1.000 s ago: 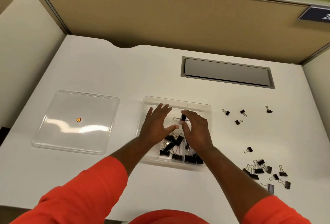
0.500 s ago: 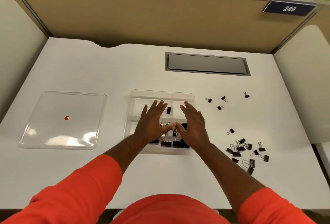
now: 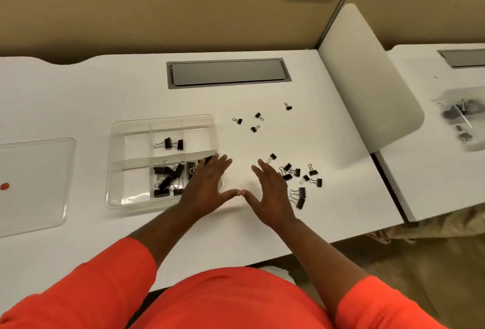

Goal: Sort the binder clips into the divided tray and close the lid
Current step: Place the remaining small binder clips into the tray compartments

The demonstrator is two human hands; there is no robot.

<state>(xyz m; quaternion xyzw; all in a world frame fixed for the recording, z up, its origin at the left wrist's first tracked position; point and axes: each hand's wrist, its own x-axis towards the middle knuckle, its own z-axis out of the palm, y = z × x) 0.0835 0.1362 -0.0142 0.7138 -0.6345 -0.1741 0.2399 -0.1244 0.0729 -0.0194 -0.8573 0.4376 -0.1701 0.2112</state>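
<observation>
A clear divided tray (image 3: 123, 129) sits on the white desk. Two black binder clips (image 3: 172, 143) lie in its middle compartment, and several larger clips (image 3: 166, 177) fill the near compartments. My left hand (image 3: 207, 187) is flat and open over the tray's near right corner. Just right of it, over bare desk, my right hand (image 3: 271, 194) is also open and empty; the two thumbs nearly touch. A pile of loose black clips (image 3: 299, 179) lies just right of my right hand. Small clips (image 3: 256, 122) are scattered farther back. The clear lid (image 3: 36, 184) lies flat at the left.
A grey cable hatch (image 3: 228, 72) is set into the desk behind the tray. A white divider panel (image 3: 367, 82) stands at the desk's right edge, with a neighbouring desk (image 3: 446, 171) beyond it. An orange dot (image 3: 4, 186) shows on the lid.
Both hands have come out of the tray and moved right, toward the loose clips. The clip my right hand held a second ago now lies in the tray. The view has swung right.
</observation>
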